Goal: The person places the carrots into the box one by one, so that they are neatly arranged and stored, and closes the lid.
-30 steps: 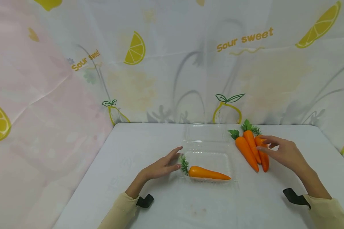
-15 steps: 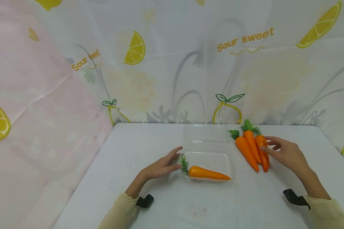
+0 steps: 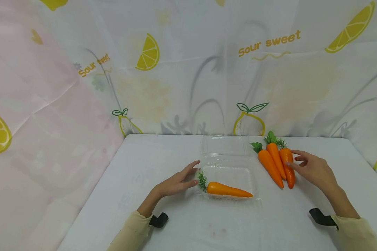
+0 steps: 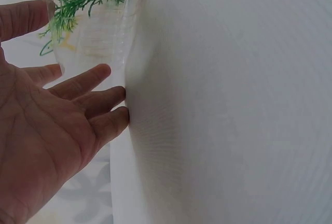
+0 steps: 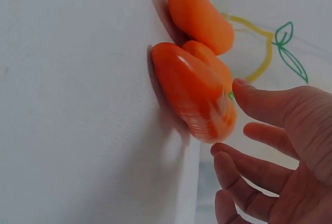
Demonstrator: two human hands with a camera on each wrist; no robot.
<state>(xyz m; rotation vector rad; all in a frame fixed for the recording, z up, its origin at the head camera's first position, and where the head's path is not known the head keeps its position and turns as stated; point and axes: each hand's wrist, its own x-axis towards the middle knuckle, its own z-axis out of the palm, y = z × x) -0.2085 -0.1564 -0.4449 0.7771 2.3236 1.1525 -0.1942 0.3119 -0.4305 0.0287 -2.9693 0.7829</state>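
Observation:
My left hand (image 3: 174, 183) stands beside the clear plastic container (image 3: 232, 174), its spread fingertips at the left wall. An orange carrot (image 3: 227, 189) with feathery green leaves lies along the container's near side. In the left wrist view the leaves (image 4: 78, 3) show through the plastic, above the loosely spread fingers. On the right, my right hand (image 3: 315, 170) hovers by the rightmost carrot (image 3: 288, 158), thumb and forefinger on either side of its upper part. The right wrist view has that glossy carrot (image 5: 192, 89) just off the parted fingertips, with nothing gripped.
Two more carrots, a middle one (image 3: 274, 153) and a left one (image 3: 268, 164), lie against the rightmost carrot. The container's clear lid (image 3: 227, 145) is folded back flat behind it. A lemon-print cloth (image 3: 188, 87) hangs at the table's back edge.
My right hand has shifted slightly right, uncovering more of the rightmost carrot. The left hand, the container and the carrots stay where they were.

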